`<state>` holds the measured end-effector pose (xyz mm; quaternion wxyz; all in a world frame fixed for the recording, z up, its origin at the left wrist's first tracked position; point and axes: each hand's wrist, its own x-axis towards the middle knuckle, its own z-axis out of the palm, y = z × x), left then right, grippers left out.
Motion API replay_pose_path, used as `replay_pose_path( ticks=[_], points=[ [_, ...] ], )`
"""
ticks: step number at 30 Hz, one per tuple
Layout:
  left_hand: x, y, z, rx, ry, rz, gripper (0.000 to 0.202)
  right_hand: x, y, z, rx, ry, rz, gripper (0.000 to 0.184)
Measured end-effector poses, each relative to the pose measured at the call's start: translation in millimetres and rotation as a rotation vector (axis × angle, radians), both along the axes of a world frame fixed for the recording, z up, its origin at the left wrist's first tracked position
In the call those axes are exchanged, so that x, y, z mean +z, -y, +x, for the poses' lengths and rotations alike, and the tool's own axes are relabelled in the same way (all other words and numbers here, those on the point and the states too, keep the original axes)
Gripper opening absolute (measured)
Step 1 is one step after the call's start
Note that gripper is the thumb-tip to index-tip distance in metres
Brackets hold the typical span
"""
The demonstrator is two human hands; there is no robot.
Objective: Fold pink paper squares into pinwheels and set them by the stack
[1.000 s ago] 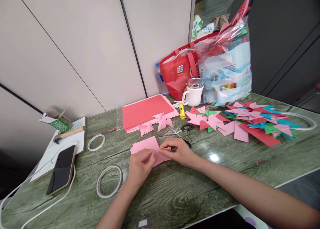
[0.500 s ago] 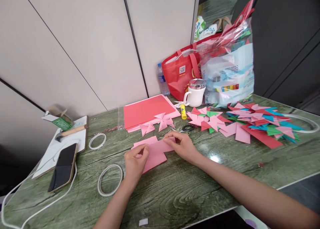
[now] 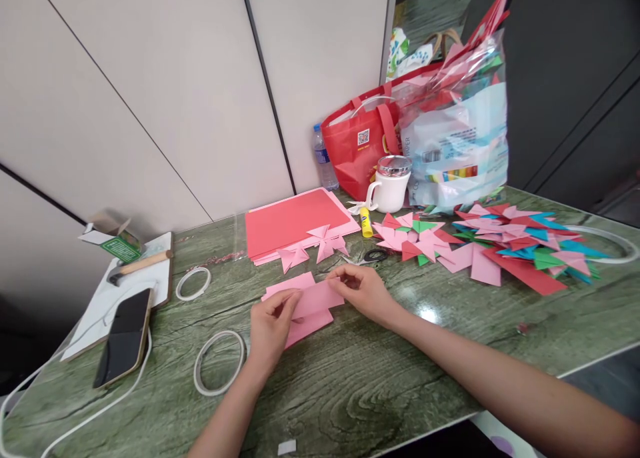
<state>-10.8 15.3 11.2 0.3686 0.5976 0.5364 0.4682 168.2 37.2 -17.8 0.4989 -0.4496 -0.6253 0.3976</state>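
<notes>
- Two bare hands work over the worktop (image 3: 395, 385): the left hand (image 3: 273, 318) has thumb and forefinger pinched on the near left end of a pink paper (image 3: 317, 298), and the right hand (image 3: 363, 293) pinches its far right end.
- The pink paper lies between them, above more pink sheets (image 3: 315, 323) on the worktop.
- It should prove very light and slightly stiff, quick to crease or tear; edges and corners look the best hold, with a gentle pinch.
- Just beyond the right hand lie scissors (image 3: 375, 255), partly hidden; two folded pink pieces (image 3: 330, 246) rest by a red sheet stack (image 3: 295, 221).
- The worktop is green, wood-grained and glossy enough to reflect a light, so loose paper may slide.
- Outward stand a glue stick (image 3: 367, 223), a white mug (image 3: 391, 191) and a red bag (image 3: 353, 161).
- Pale wall panels (image 3: 150, 78) rise behind.
</notes>
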Motion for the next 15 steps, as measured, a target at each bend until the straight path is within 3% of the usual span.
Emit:
replay_pose_path(
  ticks=[10, 13, 15],
  points=[
    [-0.4, -6, -10, 0.062, 0.068, -0.083, 0.025, -0.8, -6, 6, -0.149, -0.001, 0.005, 0.014],
    [-3.8, -8, -11, 0.017, 0.137, -0.167, 0.027, 4.6, 0, 4, -0.095, 0.058, 0.252, 0.016],
    [-3.6, -7, -10, -0.023, 0.184, -0.226, 0.028, 5.9, 6, 2, 0.060, 0.201, 0.424, 0.043]
  ],
)
